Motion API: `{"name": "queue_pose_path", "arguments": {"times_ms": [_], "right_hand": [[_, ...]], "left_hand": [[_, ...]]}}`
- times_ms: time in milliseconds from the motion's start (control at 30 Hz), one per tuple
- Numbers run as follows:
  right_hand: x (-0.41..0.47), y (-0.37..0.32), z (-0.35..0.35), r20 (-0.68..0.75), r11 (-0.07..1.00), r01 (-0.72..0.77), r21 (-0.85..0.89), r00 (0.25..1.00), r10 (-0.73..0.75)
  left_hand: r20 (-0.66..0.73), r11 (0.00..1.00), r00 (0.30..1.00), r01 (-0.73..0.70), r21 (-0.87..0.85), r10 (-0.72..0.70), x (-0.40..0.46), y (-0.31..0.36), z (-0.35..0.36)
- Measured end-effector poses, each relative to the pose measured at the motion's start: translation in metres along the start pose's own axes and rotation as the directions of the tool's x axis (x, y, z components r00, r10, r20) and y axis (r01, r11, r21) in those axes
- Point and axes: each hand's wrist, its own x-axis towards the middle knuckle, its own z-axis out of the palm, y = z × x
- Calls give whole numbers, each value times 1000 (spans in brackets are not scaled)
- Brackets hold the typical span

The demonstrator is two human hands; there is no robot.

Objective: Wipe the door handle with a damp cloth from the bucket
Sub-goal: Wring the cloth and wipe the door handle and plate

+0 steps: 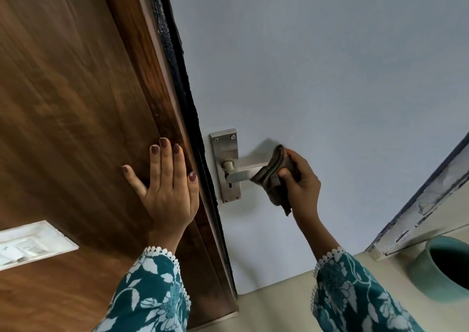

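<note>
Where the cloth is: at the free end of the handle [247,170], the right hand [300,179] pinches a folded brown cloth [275,177] and presses it on the metal.

Right grip: closed on the cloth, thumb in front, fingers behind. The cloth wraps the tip of the handle and a loose tail hangs down below the hand.

Left grip: the left hand [165,179] is flat and spread wide, holding nothing. It rests on the brown wood [76,103] just beside the dark door edge.

Which way the handle lies: from the right grip it runs off to the left, toward the round neck and the plate [225,165]. Its long side goes across, a little tilted, not up and down.

Bare part left: the stretch between the cloth and the plate shows no cloth on it. I think the next wipe should slide left along that stretch.

Nearer hand: the right hand is on the handle. The left hand is near the plate, but apart from it, across the dark edge.

Edges: the plate and the dark door edge lie at the far left end of the wipe, so the cloth will stop there.

Open room: the pale door [330,77] is bare above, below and to the right of the grip.

Bucket: a teal bucket [431,276] sits low and to the right, well apart from the grip.

Is the cloth wet: I cannot tell.
</note>
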Motion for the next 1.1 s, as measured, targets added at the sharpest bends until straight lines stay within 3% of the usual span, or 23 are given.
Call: {"name": "queue_pose_path", "arguments": {"times_ms": [133, 267, 367, 533, 600, 900, 1000, 1100], "right_hand": [[-15, 7, 16, -73, 878, -272, 393, 943, 325], [-24, -4, 29, 11, 571, -383, 727, 837, 547], [-31, -5, 51, 179, 342, -488, 803, 745, 643], [-62, -32, 107, 465, 14, -617, 787, 607, 644], [-62, -36, 107, 473, 9, -609, 793, 625, 621], [-9, -4, 25, 259, 184, -517, 836, 667, 698], [-9, -12, 24, 262, 204, -495, 845, 715, 649], [-29, -22, 57, 369, 146, -583, 799, 669, 645]], "left_hand": [[-2, 1000, 1000, 5, 5, -5, 0, 0, 2], [-7, 1000, 1000, 1, 4, -1, 1, 2, 1], [-6, 1000, 1000, 6, 9, -6, 1, 1, 2], [17, 1000, 1000, 8, 17, -8, 1, 1, -1], [25, 1000, 1000, 6, 7, -6, 1, 0, -2], [31, 1000, 1000, 1, 20, -1, 0, -1, -2], [22, 1000, 1000, -3, 15, 2, 1, 0, -1], [12, 1000, 1000, -6, 15, 6, 1, 1, -2]]}}
